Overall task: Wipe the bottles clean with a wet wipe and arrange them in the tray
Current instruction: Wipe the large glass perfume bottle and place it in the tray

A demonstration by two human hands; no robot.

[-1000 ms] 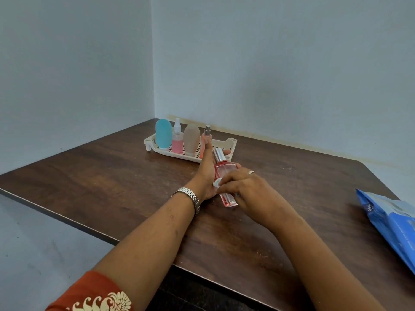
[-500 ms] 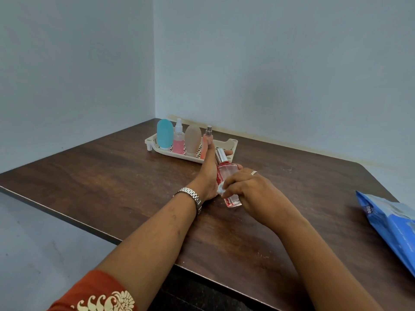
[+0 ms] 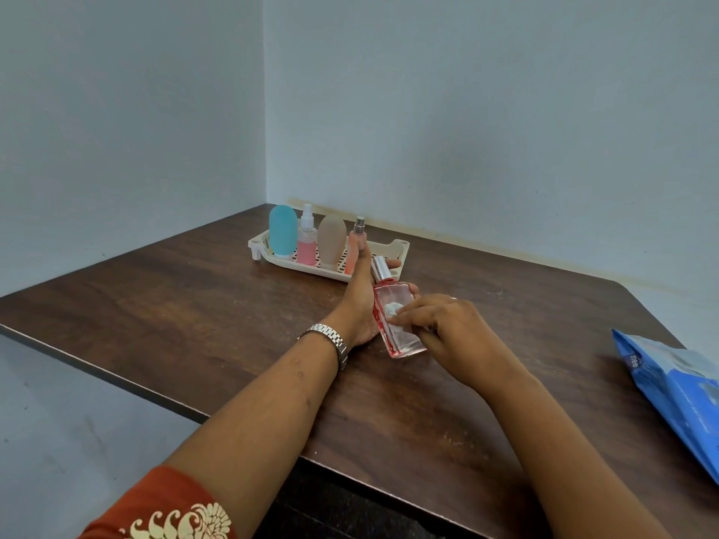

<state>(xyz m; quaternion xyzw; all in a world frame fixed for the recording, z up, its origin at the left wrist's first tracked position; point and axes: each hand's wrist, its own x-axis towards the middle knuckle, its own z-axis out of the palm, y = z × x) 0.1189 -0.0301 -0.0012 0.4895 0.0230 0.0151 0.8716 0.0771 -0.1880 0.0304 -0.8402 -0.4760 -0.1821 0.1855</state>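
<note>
Glass bottle, square, pink-tinted and silver-capped, lies tilted between both hands, cap pointing away toward the tray, which is near it; its base hangs low over the table, and whether it touches the wood cannot be told. The left hand cradles it from the far side, thumb straight up along the edge and fingertips curling round to show beyond the glass. The right hand bunches its fingers together on a small white wad of wet wipe and presses it to the bottle's upper face. Behind them, four bottles already stand upright in a row in the tray: a blue bottle, a pink spray bottle, a beige bottle and a slim peach spray bottle, partly hidden by the left thumb. They fill the tray's left and middle, and its right end shows bare grid. No other loose bottle is visible on the table, so the task looks nearly finished: what remains, by my reading, is to finish wiping this one and stand it in that free end. A blue pack lies well apart at the right edge, and a wristwatch sits on the left wrist.
</note>
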